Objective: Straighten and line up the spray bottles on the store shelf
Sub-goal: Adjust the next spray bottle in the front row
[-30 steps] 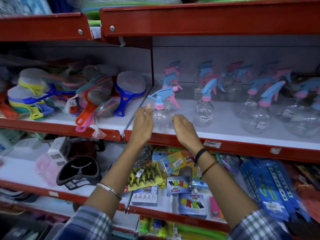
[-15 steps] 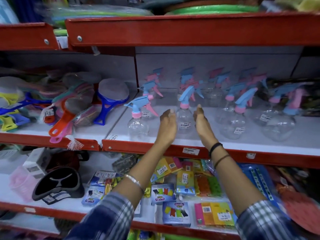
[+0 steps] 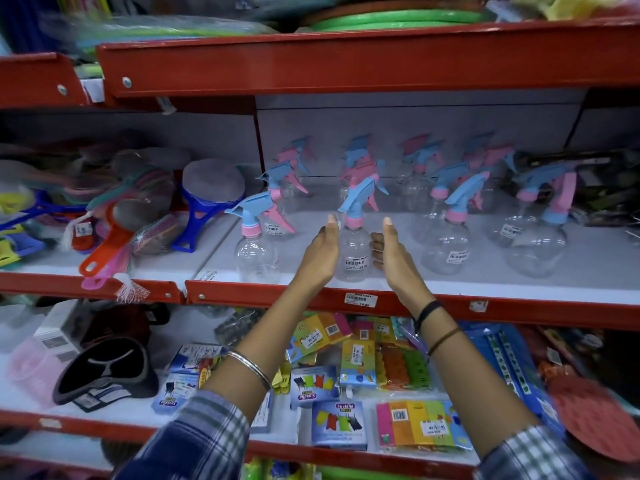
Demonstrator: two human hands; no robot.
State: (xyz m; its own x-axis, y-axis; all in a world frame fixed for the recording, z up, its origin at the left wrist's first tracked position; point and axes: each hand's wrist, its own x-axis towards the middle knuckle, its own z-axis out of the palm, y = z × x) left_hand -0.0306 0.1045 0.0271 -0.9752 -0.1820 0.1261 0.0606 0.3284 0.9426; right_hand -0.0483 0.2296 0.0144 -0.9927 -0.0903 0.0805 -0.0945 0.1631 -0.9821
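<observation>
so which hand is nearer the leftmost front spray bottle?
Left. The left hand sits just right of the leftmost front spray bottle; the right hand is further right, past the middle bottle.

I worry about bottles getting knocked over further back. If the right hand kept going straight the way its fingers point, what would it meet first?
The right hand points up and back, beside the clear plastic spray bottle with a blue trigger. Straight on, it would probably first meet the pink-topped spray bottle behind it, though depth is unclear.

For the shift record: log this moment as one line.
step: straightening front-row spray bottle | left hand: open, beside bottle | right hand: open, beside bottle | shelf: other bottles upright, unevenly spaced
</observation>
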